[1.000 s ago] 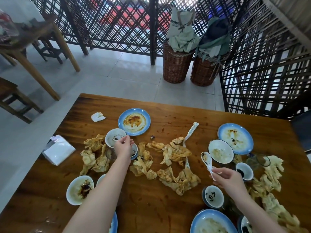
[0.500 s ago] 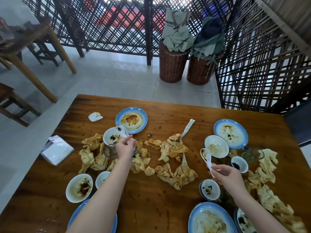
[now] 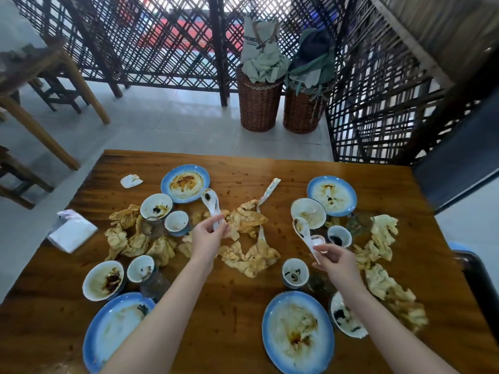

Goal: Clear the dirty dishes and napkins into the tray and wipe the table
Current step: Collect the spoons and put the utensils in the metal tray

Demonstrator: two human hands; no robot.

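My left hand (image 3: 209,234) pinches the handle of a white ceramic spoon (image 3: 211,202) with dark sauce in its bowl, lifted over the table's middle. My right hand (image 3: 333,259) holds a second white spoon (image 3: 303,230) by its handle, beside a small sauce cup (image 3: 339,236). Dirty blue-rimmed plates (image 3: 185,183) (image 3: 332,195) (image 3: 298,330) (image 3: 113,330), white bowls (image 3: 156,206) (image 3: 308,213) (image 3: 103,284) and small cups (image 3: 176,222) (image 3: 295,273) (image 3: 140,268) lie on the wooden table (image 3: 243,298). Crumpled stained napkins (image 3: 249,220) (image 3: 383,236) are scattered among them.
A white napkin packet (image 3: 71,230) lies at the table's left edge and a small white wad (image 3: 131,181) at the far left. A chopstick wrapper (image 3: 268,191) lies mid-table. Two wicker baskets (image 3: 258,103) (image 3: 302,109) stand beyond, by a lattice screen. A dark chair (image 3: 475,276) is right.
My left hand lifted a spoon out of the white bowl at the left and carried it right, over the napkins. My right hand keeps its spoon, shifted slightly.
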